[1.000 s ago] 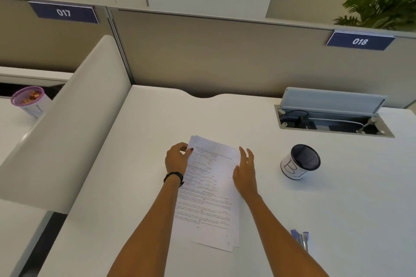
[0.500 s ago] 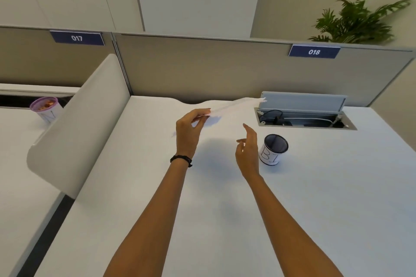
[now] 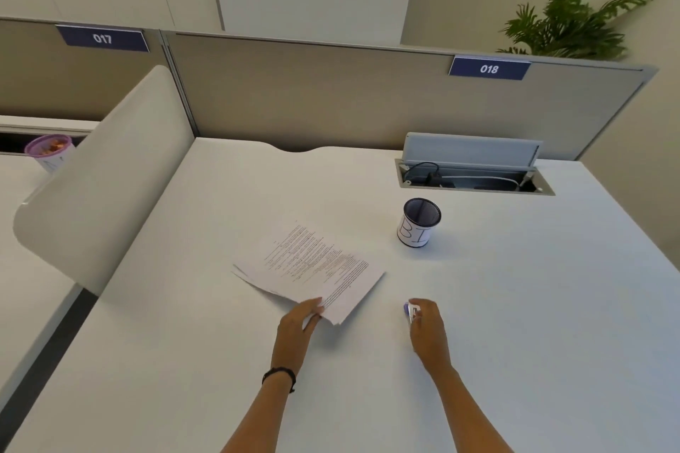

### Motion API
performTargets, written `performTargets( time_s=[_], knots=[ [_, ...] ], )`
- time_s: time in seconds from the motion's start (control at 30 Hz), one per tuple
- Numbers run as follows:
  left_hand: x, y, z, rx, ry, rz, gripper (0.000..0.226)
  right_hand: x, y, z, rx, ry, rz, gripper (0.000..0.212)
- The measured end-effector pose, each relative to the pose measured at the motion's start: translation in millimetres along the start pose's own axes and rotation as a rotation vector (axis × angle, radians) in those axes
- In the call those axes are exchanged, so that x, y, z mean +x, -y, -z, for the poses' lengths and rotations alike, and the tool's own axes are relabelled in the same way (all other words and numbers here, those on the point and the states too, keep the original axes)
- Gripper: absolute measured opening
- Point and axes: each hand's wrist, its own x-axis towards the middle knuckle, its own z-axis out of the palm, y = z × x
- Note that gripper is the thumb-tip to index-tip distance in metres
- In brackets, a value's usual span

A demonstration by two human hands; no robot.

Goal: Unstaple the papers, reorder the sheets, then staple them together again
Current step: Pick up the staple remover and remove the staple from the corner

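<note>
Left hand [image 3: 294,327] pinches flat printed papers [image 3: 312,265]; right hand [image 3: 427,324] grips stapler [image 3: 407,310] (purple).

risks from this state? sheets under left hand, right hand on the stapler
1. The sheets are fanned, edges not flush, and the left hand pins only the near corner; stapling now could miss a page or bind them crooked.
2. The right hand covers most of the stapler, so its orientation is unclear; a fumbled pickup is possible.
3. The pen cup stands near the far corner; a sweep could tip it.
</note>
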Motion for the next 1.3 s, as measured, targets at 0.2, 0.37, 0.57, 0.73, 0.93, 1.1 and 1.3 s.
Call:
performTargets(
  time_s=[0.2, 0.37, 0.57, 0.73, 0.93, 1.1, 1.3],
  knots=[
    [-41, 23, -13, 0.094, 0.135, 0.164, 0.025, -26, -31, 1, -0.149, 0.091, 0.091, 0.026],
    [-51, 31, -22, 0.45, 0.197, -0.015, 0.033, -38, -35, 3, -0.138, 0.004, 0.126, 0.036],
    [-45, 35, -27, 0.589, 0.158, -0.13, 0.027, -41, -33, 4, -0.163, -0.103, 0.103, 0.051],
    [-33, 42, -35, 0.72, 0.299, -0.076, 0.057, -31, -34, -2, -0.215, -0.081, 0.021, 0.053],
    [-30, 51, -38, 0.786, 0.392, -0.026, 0.063, -7, -24, 1, -0.085, 0.052, -0.104, 0.052],
    [-23, 43, -47, 0.812, 0.429, 0.076, 0.06, -3, -5, 8, 0.592, 0.179, -0.41, 0.044],
    [-15, 29, -52, 0.777, 0.424, 0.133, 0.057, -18, 15, -5, 0.867, 0.304, -0.387, 0.048]
  ],
)
